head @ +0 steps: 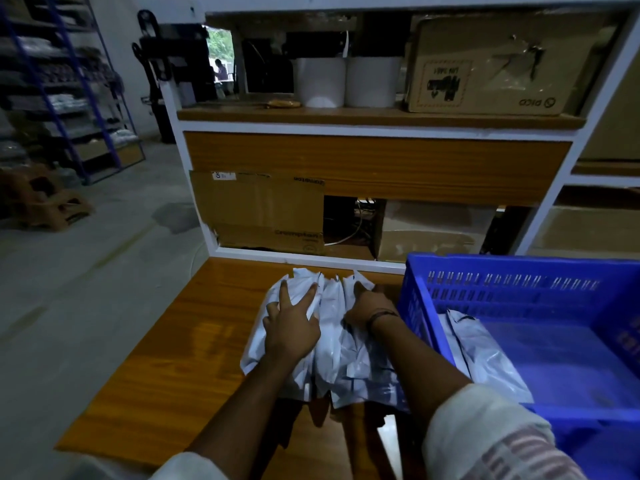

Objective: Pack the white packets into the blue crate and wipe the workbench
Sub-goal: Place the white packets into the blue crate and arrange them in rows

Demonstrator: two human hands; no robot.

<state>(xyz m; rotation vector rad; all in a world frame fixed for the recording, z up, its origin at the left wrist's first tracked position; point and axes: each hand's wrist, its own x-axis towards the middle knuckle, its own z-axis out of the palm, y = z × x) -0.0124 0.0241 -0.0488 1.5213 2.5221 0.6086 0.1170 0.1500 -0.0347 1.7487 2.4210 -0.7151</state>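
A pile of several white packets (332, 355) lies on the wooden workbench (166, 375), just left of the blue crate (540, 306). My left hand (291, 327) rests flat on the left side of the pile with its fingers spread. My right hand (370, 306) presses on the right side of the pile, close to the crate's left wall; whether its fingers grip a packet is hidden. One white packet (485, 355) lies inside the crate against its left wall.
A white-framed shelf unit (377, 128) rises behind the bench with cardboard boxes (259, 213), two white rolls (320, 81) and a large carton (491, 64). The bench's left edge drops to a grey floor. Blue racks (69, 91) stand far left.
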